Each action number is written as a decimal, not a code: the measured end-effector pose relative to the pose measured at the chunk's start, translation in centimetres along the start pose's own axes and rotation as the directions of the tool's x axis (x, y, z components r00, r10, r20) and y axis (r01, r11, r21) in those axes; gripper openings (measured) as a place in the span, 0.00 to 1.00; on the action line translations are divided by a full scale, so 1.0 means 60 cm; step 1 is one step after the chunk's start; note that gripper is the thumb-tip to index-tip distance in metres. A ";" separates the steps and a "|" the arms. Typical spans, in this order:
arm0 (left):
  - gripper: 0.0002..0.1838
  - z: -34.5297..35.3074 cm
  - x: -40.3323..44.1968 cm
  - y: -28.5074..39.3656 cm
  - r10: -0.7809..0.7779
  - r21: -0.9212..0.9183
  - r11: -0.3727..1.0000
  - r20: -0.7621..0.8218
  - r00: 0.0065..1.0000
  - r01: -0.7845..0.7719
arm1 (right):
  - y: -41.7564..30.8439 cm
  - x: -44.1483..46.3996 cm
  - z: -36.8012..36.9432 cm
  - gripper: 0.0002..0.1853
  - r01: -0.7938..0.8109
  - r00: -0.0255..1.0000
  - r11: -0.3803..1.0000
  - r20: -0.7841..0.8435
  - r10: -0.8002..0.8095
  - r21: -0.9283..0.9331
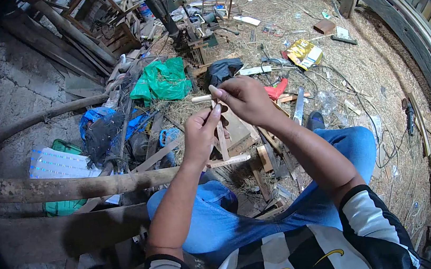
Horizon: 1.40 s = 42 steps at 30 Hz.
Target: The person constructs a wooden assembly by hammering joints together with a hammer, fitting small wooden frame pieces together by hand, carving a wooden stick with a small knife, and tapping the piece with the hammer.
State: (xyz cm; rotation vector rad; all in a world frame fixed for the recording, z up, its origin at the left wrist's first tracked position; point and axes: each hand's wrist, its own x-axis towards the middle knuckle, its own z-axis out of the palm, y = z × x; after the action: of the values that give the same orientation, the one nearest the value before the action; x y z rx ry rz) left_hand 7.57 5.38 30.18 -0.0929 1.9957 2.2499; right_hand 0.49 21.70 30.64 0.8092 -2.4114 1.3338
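Observation:
A small frame of pale wooden strips (pixel 222 139) hangs in front of me, with one short crosspiece at its top and a longer one at its bottom. My left hand (pixel 202 130) pinches the upright strip just below the top joint. Higher and to the right, my right hand (pixel 246 99) has its fingers closed at the top joint, thumb pointing up-left beside the short crosspiece (pixel 202 99). Its fingertips are partly hidden, so anything small between them cannot be made out. Behind the strips is a wooden block (pixel 237 132).
A green plastic bag (pixel 161 82) and a black bag (pixel 223 71) lie ahead. To the right are a red tool (pixel 277 89), a saw blade (pixel 299 106), a yellow packet (pixel 303 54) and loose cables. A long pole (pixel 83 186) runs across the left.

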 end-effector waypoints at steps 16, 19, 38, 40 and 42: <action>0.12 -0.022 0.040 -0.011 -0.044 -0.285 0.957 -0.322 0.946 -0.052 | -0.034 -0.079 -0.057 0.27 0.340 0.909 0.934 0.293 -0.297 -0.106; 0.13 -0.025 0.047 -0.013 -0.047 -0.295 0.954 -0.308 0.950 -0.048 | -0.019 -0.085 -0.040 0.24 0.399 0.893 0.913 0.265 -0.365 -0.089; 0.13 0.010 0.044 -0.003 0.091 -0.260 0.954 -0.226 0.970 -0.150 | -0.008 -0.084 -0.017 0.19 -0.484 0.873 0.522 0.351 0.338 0.702; 0.16 0.008 0.045 -0.005 0.089 -0.266 0.952 -0.235 0.968 -0.152 | -0.011 -0.080 -0.014 0.20 -0.504 0.861 0.497 0.364 0.355 0.707; 0.17 0.008 0.044 -0.004 0.076 -0.221 0.966 -0.243 0.967 -0.131 | -0.014 -0.076 -0.012 0.20 -0.464 0.877 0.417 0.337 0.343 0.781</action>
State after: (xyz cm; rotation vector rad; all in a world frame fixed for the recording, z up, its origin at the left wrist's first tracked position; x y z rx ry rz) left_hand 5.02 6.06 29.68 -0.2949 1.8647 2.6474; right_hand 4.69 23.48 29.41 0.4576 -1.9716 2.8718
